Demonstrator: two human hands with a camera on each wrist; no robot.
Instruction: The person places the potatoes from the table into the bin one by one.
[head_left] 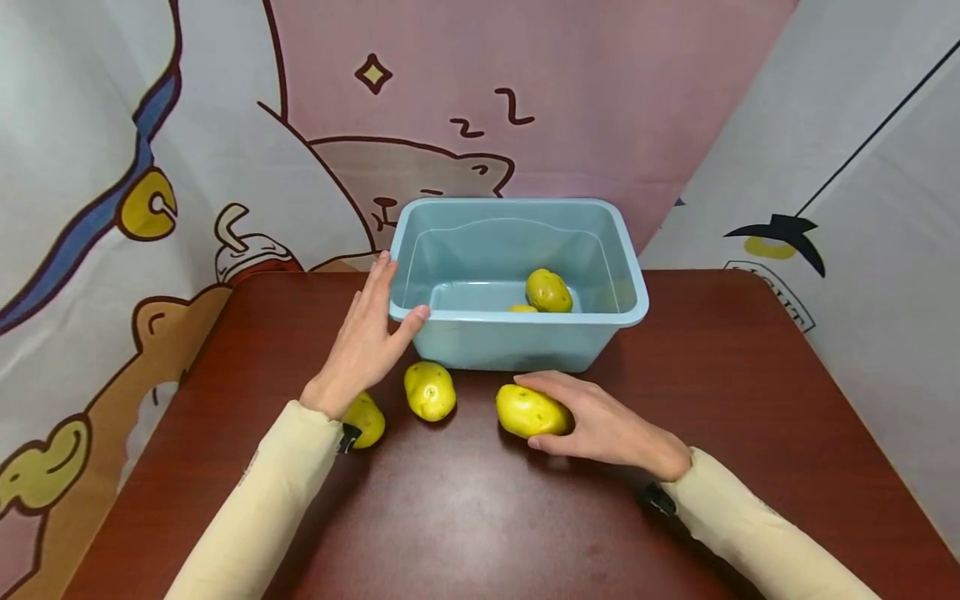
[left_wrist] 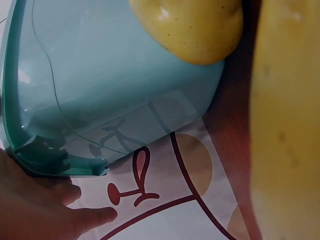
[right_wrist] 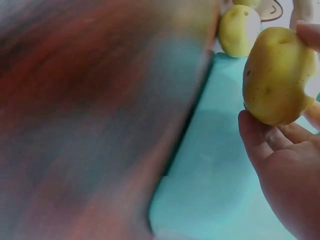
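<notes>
A light-blue plastic bin (head_left: 495,342) stands at the back of the table, with a yellow potato (head_left: 548,291) and part of another (head_left: 522,308) visible inside. My left hand (head_left: 365,333) is at the bin's left rim, fingers straight and thumb by the front corner. In front of the bin, my right hand (head_left: 600,421) grips a yellow potato (head_left: 528,411) between thumb and fingers; the right wrist view shows that potato (right_wrist: 277,77) up close. Left of it, one potato (head_left: 430,391) lies on the table, and a further potato (head_left: 365,420) is partly hidden behind my left wrist.
The dark red-brown table (head_left: 465,517) reaches back to a cartoon-printed cloth (head_left: 570,100) hanging behind the bin. Dark wrist devices show at both cream sleeves (head_left: 262,492).
</notes>
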